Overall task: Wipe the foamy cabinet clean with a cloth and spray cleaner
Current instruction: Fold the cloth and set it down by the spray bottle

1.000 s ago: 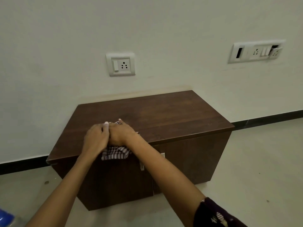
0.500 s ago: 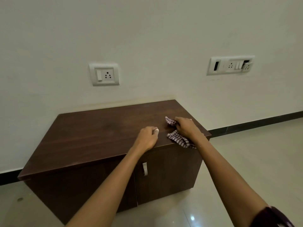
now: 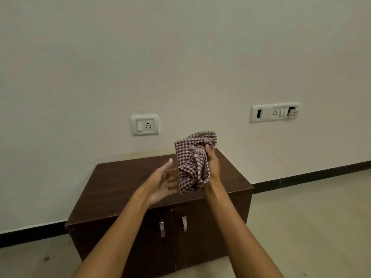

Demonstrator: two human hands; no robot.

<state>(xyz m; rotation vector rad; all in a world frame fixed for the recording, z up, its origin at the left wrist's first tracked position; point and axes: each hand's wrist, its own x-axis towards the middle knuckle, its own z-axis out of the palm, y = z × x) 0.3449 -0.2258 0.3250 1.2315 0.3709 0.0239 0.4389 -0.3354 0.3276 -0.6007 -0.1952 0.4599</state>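
**As right hand (image 3: 212,167) gripped cloth (image 3: 192,163) in air, left hand (image 3: 162,181) was open**

Right hand had its fingers curled round the bunched top of the checked cloth. Cloth hung crumpled below that grip, lifted clear of the cabinet (image 3: 124,177) top, over its right half. Left hand was just beside the cloth's lower left edge, palm turned toward it, fingers straight and a bit blurred, holding nothing. Couldn't tell if its fingertips touched the fabric. Both forearms were bare.

Cabinet was dark brown wood, set against the wall (image 3: 180,57), both doors shut, two metal handles (image 3: 162,228) side by side at the centre. Socket (image 3: 145,125) was on the wall above the cabinet, switch panel (image 3: 274,112) further right. Black skirting (image 3: 313,175) ran along the wall foot, above the pale floor (image 3: 311,227).
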